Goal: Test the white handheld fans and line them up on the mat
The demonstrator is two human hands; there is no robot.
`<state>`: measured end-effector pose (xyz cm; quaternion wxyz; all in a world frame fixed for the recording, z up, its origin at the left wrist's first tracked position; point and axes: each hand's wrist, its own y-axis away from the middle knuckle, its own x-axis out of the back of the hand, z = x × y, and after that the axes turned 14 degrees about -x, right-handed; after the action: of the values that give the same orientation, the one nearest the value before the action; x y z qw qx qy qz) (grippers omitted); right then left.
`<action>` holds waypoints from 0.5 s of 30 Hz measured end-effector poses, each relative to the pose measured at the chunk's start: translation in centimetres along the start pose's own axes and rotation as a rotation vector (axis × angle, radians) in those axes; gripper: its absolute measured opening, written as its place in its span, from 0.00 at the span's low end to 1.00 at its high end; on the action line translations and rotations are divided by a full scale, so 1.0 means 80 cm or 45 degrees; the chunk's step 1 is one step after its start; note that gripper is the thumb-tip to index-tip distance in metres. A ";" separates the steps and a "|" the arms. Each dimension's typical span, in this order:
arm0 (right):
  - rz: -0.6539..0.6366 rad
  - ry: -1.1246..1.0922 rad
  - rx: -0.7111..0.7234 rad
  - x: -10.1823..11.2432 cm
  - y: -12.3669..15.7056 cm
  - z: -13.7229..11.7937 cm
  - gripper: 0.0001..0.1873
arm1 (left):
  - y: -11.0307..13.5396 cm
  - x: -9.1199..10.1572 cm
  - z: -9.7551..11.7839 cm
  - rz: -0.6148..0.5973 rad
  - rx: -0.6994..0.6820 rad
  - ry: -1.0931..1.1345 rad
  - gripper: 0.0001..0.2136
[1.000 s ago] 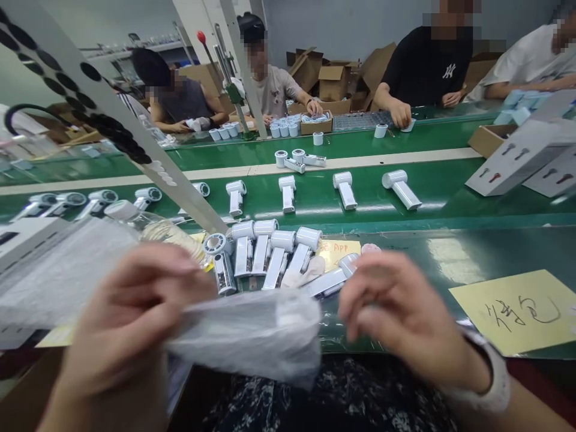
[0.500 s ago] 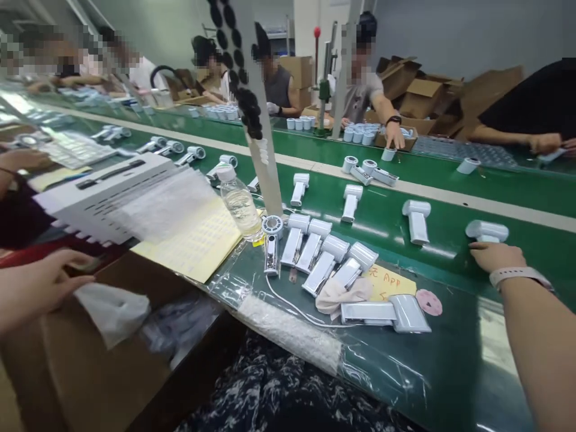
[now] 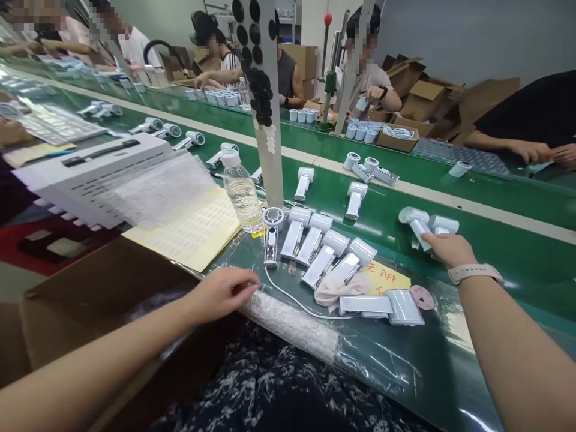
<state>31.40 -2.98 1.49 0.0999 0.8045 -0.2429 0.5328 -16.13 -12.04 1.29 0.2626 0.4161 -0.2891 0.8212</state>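
My right hand (image 3: 450,249), with a pale band on its wrist, closes around the handles of two white hair dryers on the green belt. The left hair dryer (image 3: 414,216) lies tilted; the right hair dryer (image 3: 444,224) sits against it, its handle partly hidden by my fingers. Over the near table edge is my left hand (image 3: 222,294), thumb and fingers loosely curved with a gap, nothing visible in them. Beside it lies a strip of bubble wrap (image 3: 292,327). Several hair dryers (image 3: 319,264) stand in a row ahead, and another hair dryer (image 3: 382,306) lies by a crumpled cloth (image 3: 337,289).
A water bottle (image 3: 243,195) stands beside a metal post (image 3: 269,168). Left of it are yellow label sheets (image 3: 202,234) and a white rack (image 3: 90,180). An open cardboard box (image 3: 81,306) sits below at left. Co-workers (image 3: 373,90) sit across the green belt (image 3: 315,195).
My left hand has let go of the white plastic bag over the box and moved right to the table edge. My right hand has slid one hair dryer left against another, which has tilted.
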 end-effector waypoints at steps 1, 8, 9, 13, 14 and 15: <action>-0.029 -0.051 -0.029 0.011 0.011 -0.001 0.24 | -0.022 -0.014 0.014 0.135 -0.032 0.102 0.11; -0.227 -0.374 0.133 0.054 0.134 -0.061 0.17 | -0.169 -0.112 0.111 0.335 -0.016 1.689 0.26; -0.206 -0.384 0.250 0.054 0.157 -0.071 0.17 | -0.179 -0.121 0.118 0.405 0.009 1.773 0.28; -0.309 -0.402 0.484 0.055 0.226 -0.089 0.24 | -0.182 -0.133 0.120 0.488 0.223 1.905 0.30; -0.428 -0.425 0.522 0.055 0.233 -0.086 0.23 | -0.175 -0.132 0.114 0.446 0.237 1.904 0.29; -0.537 -0.447 0.529 0.054 0.235 -0.080 0.22 | -0.166 -0.129 0.106 0.403 0.220 1.858 0.29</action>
<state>18.25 -17.76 6.16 -0.0016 0.9196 0.0289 0.3918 2.63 -10.63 0.19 0.2327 -0.2613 -0.0325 0.9362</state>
